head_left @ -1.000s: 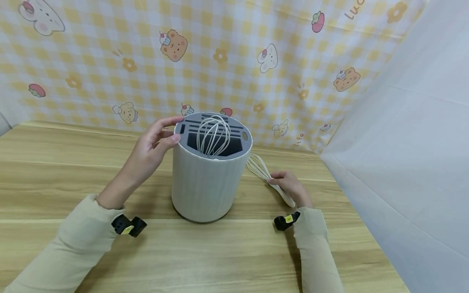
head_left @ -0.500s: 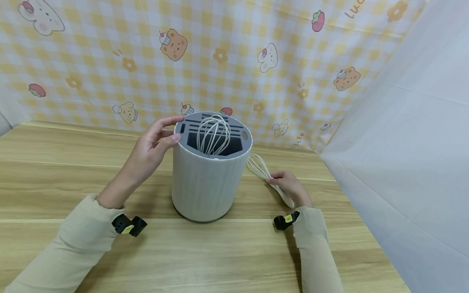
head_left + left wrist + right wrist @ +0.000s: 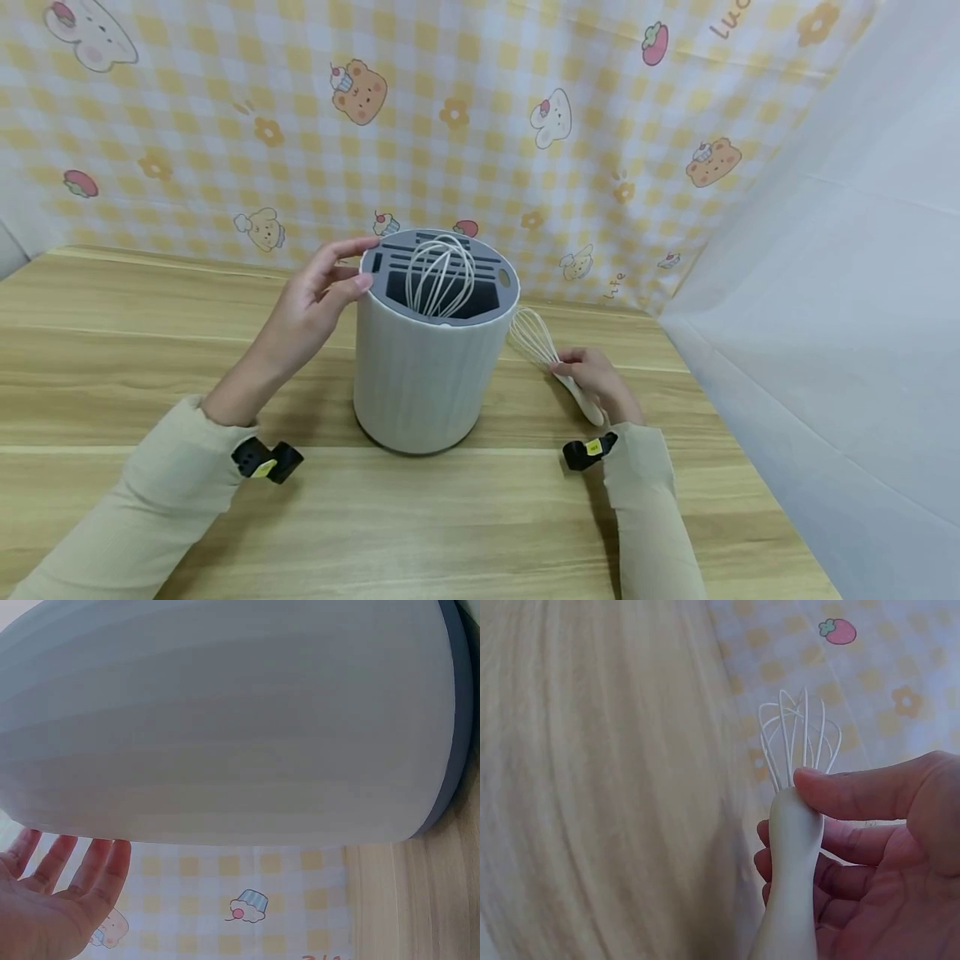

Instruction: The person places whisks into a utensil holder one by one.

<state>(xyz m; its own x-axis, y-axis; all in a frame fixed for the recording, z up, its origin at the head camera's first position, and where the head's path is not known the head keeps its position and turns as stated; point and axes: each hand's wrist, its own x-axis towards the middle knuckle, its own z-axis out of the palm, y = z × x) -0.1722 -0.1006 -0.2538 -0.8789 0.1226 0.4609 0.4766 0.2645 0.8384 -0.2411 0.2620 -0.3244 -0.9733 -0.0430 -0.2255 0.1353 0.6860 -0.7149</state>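
A white ribbed utensil holder (image 3: 423, 383) stands upright in the middle of the table, with a grey slotted lid (image 3: 487, 315). The wire loops of one whisk (image 3: 441, 279) rise from the lid's large opening; its handle is hidden inside. My left hand (image 3: 315, 292) rests its fingertips against the holder's left rim, and in the left wrist view its fingers (image 3: 111, 881) reach fairly straight to the wall. To the holder's right, my right hand (image 3: 596, 383) grips a second cream whisk (image 3: 791, 847) where handle meets wires, thumb on top and fingers curled underneath. Its wires point toward the holder.
Everything stands on a wood-grain table (image 3: 420, 525). A yellow checked curtain (image 3: 480, 150) with cartoon prints hangs behind, and a white sheet (image 3: 817, 275) borders the right side. Each wrist carries a small black camera (image 3: 267, 461).
The wire end of the whisk in my right hand has tipped up slightly. My left hand stays at the holder's rim, and the head view has shifted a little.
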